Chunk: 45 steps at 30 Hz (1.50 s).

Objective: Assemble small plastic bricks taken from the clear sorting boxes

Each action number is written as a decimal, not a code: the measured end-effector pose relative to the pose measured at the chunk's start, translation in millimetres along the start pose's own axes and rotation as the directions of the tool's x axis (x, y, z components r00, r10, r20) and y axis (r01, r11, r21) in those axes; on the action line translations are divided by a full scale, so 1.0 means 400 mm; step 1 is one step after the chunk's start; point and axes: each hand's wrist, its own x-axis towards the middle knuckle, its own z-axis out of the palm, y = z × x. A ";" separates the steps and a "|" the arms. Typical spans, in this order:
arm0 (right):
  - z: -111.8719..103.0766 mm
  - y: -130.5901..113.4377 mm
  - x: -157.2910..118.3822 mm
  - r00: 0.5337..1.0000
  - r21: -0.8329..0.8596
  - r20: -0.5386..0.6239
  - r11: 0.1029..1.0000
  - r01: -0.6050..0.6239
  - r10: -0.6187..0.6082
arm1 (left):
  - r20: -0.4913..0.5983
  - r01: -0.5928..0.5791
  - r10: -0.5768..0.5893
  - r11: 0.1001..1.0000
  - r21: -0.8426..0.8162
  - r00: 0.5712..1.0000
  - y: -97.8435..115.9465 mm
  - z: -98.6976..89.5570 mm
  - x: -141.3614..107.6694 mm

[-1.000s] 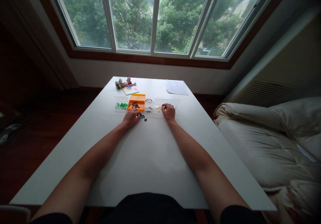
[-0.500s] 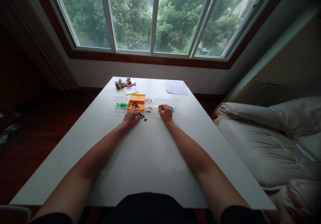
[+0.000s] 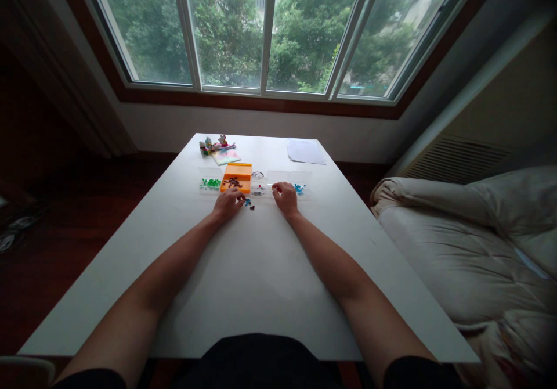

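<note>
My left hand (image 3: 228, 204) rests on the table just in front of an orange box (image 3: 238, 170) of dark brown pieces. Its fingers are bent beside a small blue piece (image 3: 248, 202); whether they grip anything is too small to tell. A dark brown piece (image 3: 252, 208) lies just right of the blue one. Over the clear compartments, my right hand (image 3: 285, 197) has its fingers pinched together at the left, and what they hold, if anything, cannot be made out. Blue pieces (image 3: 299, 189) lie in a clear box right of it.
Green pieces (image 3: 211, 183) fill a clear box at the left. Small figures (image 3: 213, 144) and a colourful card (image 3: 227, 156) are at the back left of the white table (image 3: 256, 273). Papers (image 3: 306, 151) lie at the back right. A sofa (image 3: 456, 249) stands at the right.
My right hand has moved slightly left, uncovering more of the blue pieces. My left hand has stayed almost in place beside the small blue piece.
</note>
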 end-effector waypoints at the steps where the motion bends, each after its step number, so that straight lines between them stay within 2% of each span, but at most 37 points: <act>1: 0.000 -0.002 -0.001 1.000 0.001 0.003 1.000 0.003 -0.003 | -0.011 0.004 -0.004 1.000 -0.005 1.000 -0.002 -0.002 0.003; 4: -0.003 -0.010 -0.008 1.000 0.001 0.013 1.000 0.019 -0.019 | -0.067 0.032 -0.034 0.999 -0.025 0.997 -0.013 -0.012 0.019; 7: -0.007 -0.019 -0.015 0.998 -0.008 0.030 0.998 0.059 -0.059 | -0.145 0.114 -0.120 0.992 -0.048 0.982 -0.032 -0.021 0.042; 12: -0.002 -0.043 -0.028 0.975 0.019 0.127 0.983 0.181 -0.182 | -0.214 0.246 -0.255 0.967 -0.070 0.943 -0.068 -0.026 0.070; 15: 0.013 -0.063 -0.037 0.934 0.058 0.225 0.961 0.272 -0.278 | -0.236 0.291 -0.298 0.954 -0.066 0.925 -0.085 -0.019 0.072; 20: 0.033 -0.089 -0.049 0.828 0.054 0.382 0.904 0.423 -0.410 | -0.273 0.349 -0.364 0.932 -0.101 0.891 -0.103 -0.002 0.069; 25: 0.035 -0.095 -0.049 0.806 0.018 0.431 0.897 0.442 -0.406 | -0.269 0.379 -0.397 0.918 -0.118 0.877 -0.102 0.006 0.070; 29: 0.030 -0.099 -0.047 0.798 0.006 0.458 0.900 0.437 -0.390 | -0.277 0.369 -0.378 0.926 -0.085 0.884 -0.083 0.004 0.065; 32: 0.027 -0.102 -0.046 0.817 -0.014 0.454 0.914 0.406 -0.356 | -0.248 0.319 -0.327 0.945 -0.071 0.912 -0.066 0.001 0.053; 38: 0.016 -0.089 -0.043 0.854 -0.043 0.419 0.932 0.359 -0.310 | -0.091 0.120 -0.124 0.992 -0.047 0.988 -0.042 0.000 0.021; 45: 0.010 -0.076 -0.041 0.870 -0.047 0.397 0.941 0.336 -0.291 | 0.062 -0.051 0.052 0.999 -0.020 0.997 0.007 0.001 0.006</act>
